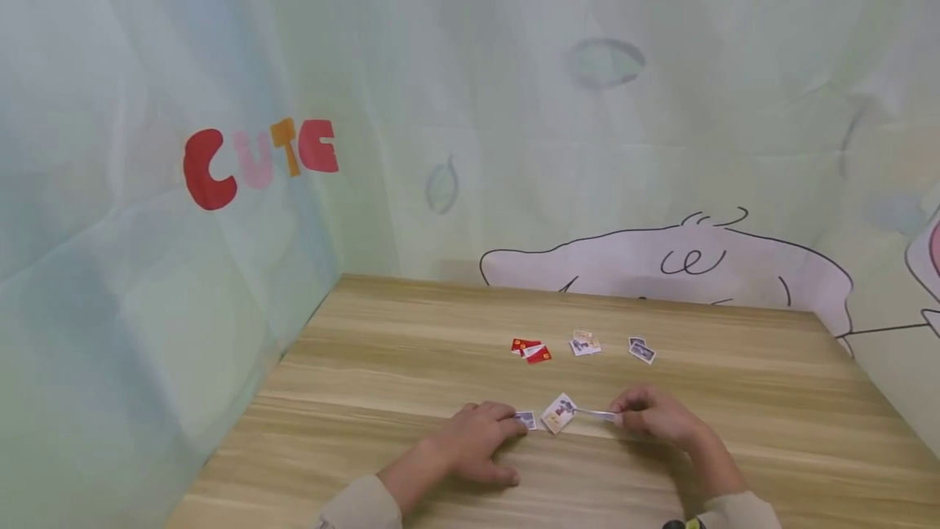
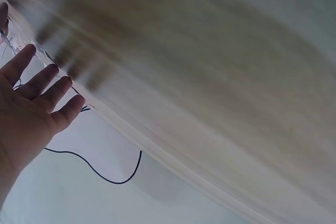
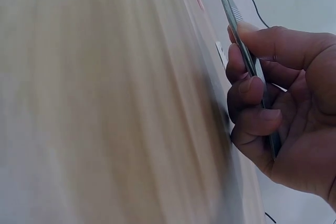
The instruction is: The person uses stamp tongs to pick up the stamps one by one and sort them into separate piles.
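My right hand pinches a pair of metal tweezers, which point left across the table in the head view. Their tips meet the edge of a small stamp-like picture card, pale with a figure printed on it, turned corner-up. In the right wrist view the thumb and fingers curl round the tweezers. My left hand rests palm down, its fingers extended, fingertips at a small dark picture card that they partly cover. The left wrist view shows these fingers spread and nearly straight.
Farther back on the wooden table lie three small groups: overlapping red cards, pale picture cards, and dark grey picture cards. A printed cloth backdrop rises behind the table and along its left side.
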`<state>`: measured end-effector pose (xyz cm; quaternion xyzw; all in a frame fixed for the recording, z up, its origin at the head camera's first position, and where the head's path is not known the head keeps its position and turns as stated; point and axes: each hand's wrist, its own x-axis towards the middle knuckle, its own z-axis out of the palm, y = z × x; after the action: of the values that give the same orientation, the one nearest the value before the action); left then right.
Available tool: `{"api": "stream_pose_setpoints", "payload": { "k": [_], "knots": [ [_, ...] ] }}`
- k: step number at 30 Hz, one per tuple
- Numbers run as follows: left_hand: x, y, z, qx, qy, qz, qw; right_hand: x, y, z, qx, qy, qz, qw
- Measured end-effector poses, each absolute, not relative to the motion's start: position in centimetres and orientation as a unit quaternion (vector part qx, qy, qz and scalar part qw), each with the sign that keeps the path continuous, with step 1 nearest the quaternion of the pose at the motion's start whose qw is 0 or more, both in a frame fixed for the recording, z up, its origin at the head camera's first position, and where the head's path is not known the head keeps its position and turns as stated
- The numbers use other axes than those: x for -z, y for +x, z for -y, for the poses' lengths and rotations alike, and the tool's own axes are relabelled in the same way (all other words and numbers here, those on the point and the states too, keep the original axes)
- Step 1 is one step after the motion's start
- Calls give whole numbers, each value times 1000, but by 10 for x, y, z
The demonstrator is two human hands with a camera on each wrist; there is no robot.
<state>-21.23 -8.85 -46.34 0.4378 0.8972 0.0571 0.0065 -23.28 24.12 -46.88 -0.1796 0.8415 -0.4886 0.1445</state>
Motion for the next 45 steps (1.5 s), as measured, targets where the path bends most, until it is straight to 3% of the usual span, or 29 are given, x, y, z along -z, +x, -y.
{"api": "stream_pose_setpoints", "payload": {
  "k": [12, 21, 45],
  "knots": [
    [462, -211, 87, -74, 427, -901, 36, 470, -233, -259, 480, -177, -852, 113],
    [463, -212, 89, -70, 424, -903, 23, 468, -234, -267, 492, -179, -846, 106],
    [462, -214, 89, -81, 414, -906, 48, 472, -244, -290, 503, -76, -858, 69]
  ]
}}
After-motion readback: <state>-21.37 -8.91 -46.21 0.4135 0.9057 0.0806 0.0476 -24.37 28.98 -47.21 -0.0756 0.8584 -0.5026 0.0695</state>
